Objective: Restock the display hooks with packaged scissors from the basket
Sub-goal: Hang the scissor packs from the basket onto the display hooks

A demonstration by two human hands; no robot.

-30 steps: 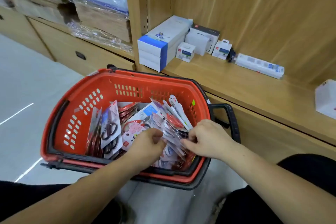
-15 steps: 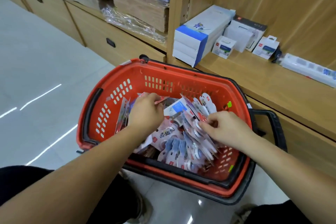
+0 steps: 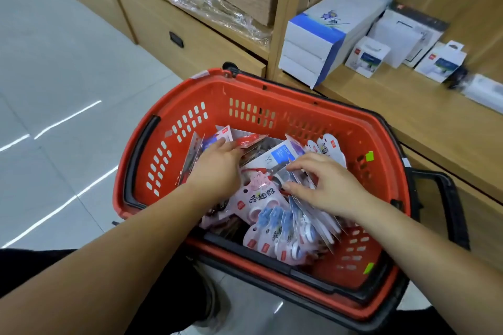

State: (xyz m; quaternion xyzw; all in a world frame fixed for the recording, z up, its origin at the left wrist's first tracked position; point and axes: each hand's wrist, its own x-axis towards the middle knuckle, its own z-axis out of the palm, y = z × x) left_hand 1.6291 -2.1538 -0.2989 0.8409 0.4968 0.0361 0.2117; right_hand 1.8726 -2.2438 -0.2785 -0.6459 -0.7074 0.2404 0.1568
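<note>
A red basket (image 3: 261, 106) with black handles sits on the floor in front of me, full of packaged scissors. Pink and blue packs (image 3: 275, 228) lie heaped at the near side. More packs stand on edge at the left (image 3: 190, 155). My left hand (image 3: 217, 166) reaches into those upright packs and pinches a red-handled scissors pack (image 3: 250, 141) between thumb and fingers. On the stack of packs at the right (image 3: 307, 215) rests my right hand (image 3: 326, 185), fingers spread. No display hooks are in view.
A low wooden shelf (image 3: 424, 122) runs behind the basket, carrying a stack of blue-and-white boxes (image 3: 326, 35) and small white boxed goods (image 3: 367, 57). Wooden drawers (image 3: 168, 24) and plastic-wrapped bundles (image 3: 226, 5) are at the back left. Grey tiled floor (image 3: 54, 90) lies to the left.
The view has drawn closer to the basket. My left hand moved from the near middle to the upright packs at the left. My right hand spread its fingers over the right-hand stack.
</note>
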